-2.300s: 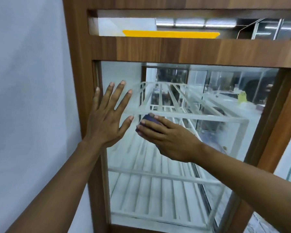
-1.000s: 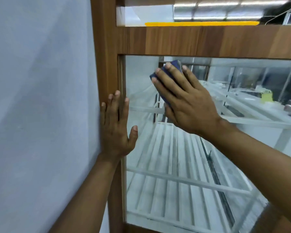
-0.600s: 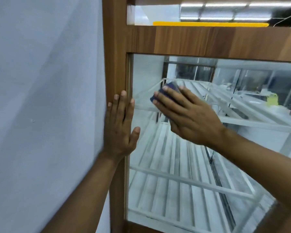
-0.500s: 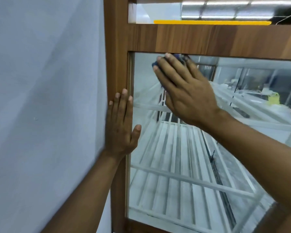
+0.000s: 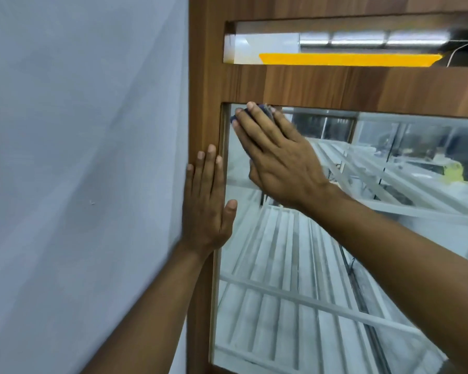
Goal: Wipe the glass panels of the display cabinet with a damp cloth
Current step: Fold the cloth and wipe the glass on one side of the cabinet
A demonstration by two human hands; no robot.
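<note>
Dark-blue cloth (image 5: pixel 264 110) lies at the top-left corner of the clear glass cabinet panel (image 5: pixel 295 265), pressed flat under the right hand (image 5: pixel 278 160), whose fingers are straight. Left hand (image 5: pixel 206 209) rests flat, fingers straight, on the brown wooden frame (image 5: pixel 204 103) beside that panel. Lower glass likely remains unwiped.

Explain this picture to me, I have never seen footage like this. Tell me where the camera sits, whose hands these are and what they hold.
No machine here: one camera sits on a person's head, looking forward and down, so both arms are that person's own. The right hand presses a dark blue cloth flat against the display cabinet's glass panel, at its top left corner. The left hand rests flat, fingers straight, on the wooden frame. Behind the glass are white slatted shelves. A pale wall stands left of the cabinet.
</note>
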